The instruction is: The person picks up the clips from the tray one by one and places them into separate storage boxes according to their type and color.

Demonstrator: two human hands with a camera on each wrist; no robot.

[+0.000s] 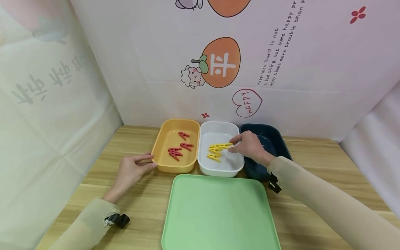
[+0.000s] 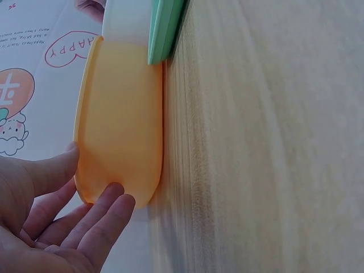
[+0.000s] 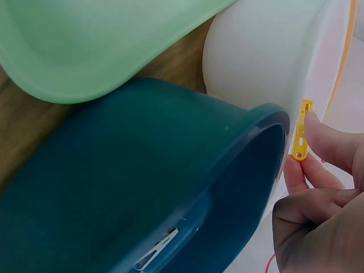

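Observation:
My right hand [image 1: 249,144] pinches a yellow clothespin [image 3: 302,129] between thumb and fingers, over the white bin [image 1: 218,127]. Several more yellow clothespins [image 1: 214,157] lie on that bin's floor. My left hand [image 1: 131,170] rests its fingertips against the near left corner of the orange-yellow bin [image 2: 122,114], with fingers fairly straight. Inside this bin lie several red clothespins [image 1: 186,146]. On the right stands the dark blue bin [image 3: 102,182], partly covered by my right arm; a white clothespin [image 3: 158,249] shows inside it.
A green tray [image 1: 220,211] lies on the wooden table [image 1: 140,208] in front of the three side-by-side bins. Behind them hangs a printed white cloth [image 1: 150,69], with more cloth [image 1: 47,139] along the left.

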